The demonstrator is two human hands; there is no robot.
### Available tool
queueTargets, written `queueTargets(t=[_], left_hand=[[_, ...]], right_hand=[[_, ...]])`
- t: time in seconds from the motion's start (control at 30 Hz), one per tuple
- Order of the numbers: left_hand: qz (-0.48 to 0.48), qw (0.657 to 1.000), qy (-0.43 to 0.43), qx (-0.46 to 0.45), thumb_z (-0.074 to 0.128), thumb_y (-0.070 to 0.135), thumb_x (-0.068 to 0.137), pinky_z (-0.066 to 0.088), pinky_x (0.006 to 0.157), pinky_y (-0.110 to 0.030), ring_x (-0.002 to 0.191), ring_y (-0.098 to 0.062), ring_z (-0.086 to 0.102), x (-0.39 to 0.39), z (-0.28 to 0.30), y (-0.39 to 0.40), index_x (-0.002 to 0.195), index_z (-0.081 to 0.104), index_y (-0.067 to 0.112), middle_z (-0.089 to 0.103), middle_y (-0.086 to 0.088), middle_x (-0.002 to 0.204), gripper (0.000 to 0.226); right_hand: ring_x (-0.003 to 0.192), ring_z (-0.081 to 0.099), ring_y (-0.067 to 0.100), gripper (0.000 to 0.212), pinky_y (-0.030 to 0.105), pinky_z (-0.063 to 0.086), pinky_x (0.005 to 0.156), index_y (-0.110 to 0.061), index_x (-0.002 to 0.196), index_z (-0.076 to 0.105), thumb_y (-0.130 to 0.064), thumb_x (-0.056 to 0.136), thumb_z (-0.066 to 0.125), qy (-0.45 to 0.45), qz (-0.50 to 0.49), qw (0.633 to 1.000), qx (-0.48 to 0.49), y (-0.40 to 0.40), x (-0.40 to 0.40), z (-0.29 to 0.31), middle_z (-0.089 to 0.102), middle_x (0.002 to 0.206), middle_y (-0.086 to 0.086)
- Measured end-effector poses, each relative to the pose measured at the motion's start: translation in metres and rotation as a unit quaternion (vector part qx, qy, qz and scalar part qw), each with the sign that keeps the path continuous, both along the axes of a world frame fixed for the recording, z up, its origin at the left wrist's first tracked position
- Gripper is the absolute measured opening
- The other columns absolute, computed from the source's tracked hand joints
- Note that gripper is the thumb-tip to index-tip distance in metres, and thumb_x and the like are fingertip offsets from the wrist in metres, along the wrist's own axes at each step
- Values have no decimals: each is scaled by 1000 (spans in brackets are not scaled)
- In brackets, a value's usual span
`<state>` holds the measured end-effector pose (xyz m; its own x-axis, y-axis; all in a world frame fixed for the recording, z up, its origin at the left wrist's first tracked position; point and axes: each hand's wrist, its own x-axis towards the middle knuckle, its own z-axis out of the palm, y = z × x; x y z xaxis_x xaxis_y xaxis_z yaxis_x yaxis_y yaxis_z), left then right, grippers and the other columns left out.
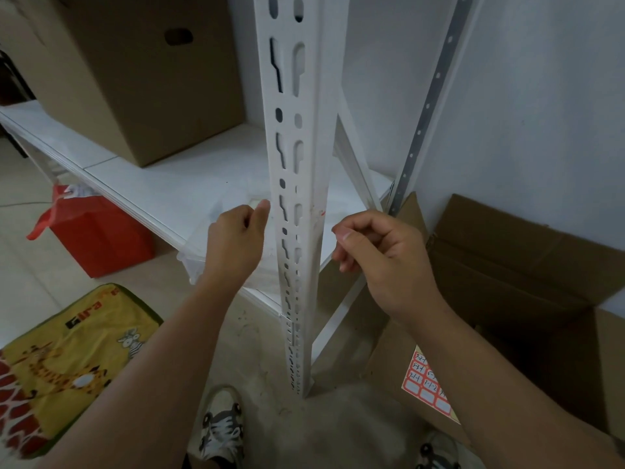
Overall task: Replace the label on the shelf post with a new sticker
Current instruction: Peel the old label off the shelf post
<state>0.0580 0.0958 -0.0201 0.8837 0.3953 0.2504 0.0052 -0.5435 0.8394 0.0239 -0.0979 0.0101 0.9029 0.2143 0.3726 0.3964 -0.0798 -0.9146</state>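
Observation:
The white slotted shelf post (306,198) stands upright in the middle of the view. A small red smear of label residue (320,211) marks its right edge at hand height. My left hand (233,242) is curled just left of the post, its thumb tip at the post's left edge, with nothing seen in it. My right hand (375,255) is curled just right of the post, thumb and forefinger pressed together; I see nothing between them. A sheet of red-bordered stickers (426,387) with handwritten codes lies on a cardboard flap at the lower right, partly hidden by my right forearm.
A white shelf board (162,184) carries a large cardboard box (135,72) behind the post. An open cardboard box (527,275) sits on the floor at right, a red bag (94,235) and a yellow giraffe-print cushion (67,360) at left. My shoes (221,428) are below.

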Motion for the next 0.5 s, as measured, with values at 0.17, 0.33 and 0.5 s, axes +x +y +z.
queueTargets(t=[0.17, 0.33, 0.5], left_hand=[[-7, 999, 44, 10, 45, 25, 95, 33, 57, -31, 53, -23, 39, 5, -3, 7, 55, 32, 11, 38, -10, 54, 44], [-48, 981, 134, 132, 49, 14, 96, 46, 82, -42, 103, -35, 55, 6, -13, 10, 112, 50, 9, 56, -16, 109, 16], [33, 988, 65, 137, 42, 43, 96, 51, 87, -45, 77, -29, 64, 4, -8, 11, 91, 71, 6, 67, -6, 74, 47]], right_hand=[[62, 62, 7, 12, 16, 50, 58, -8, 89, 67, -4, 92, 56, -10, 4, 1000, -15, -1, -1, -1, 66, 71, -2], [67, 63, 11, 10, 21, 52, 61, -15, 89, 66, -12, 91, 57, -38, -1, 999, -34, 1, -2, -3, 66, 75, -2], [83, 60, 6, 10, 16, 52, 67, -25, 97, 62, -17, 92, 58, -116, -52, 987, -94, 6, -6, -6, 63, 86, -18]])
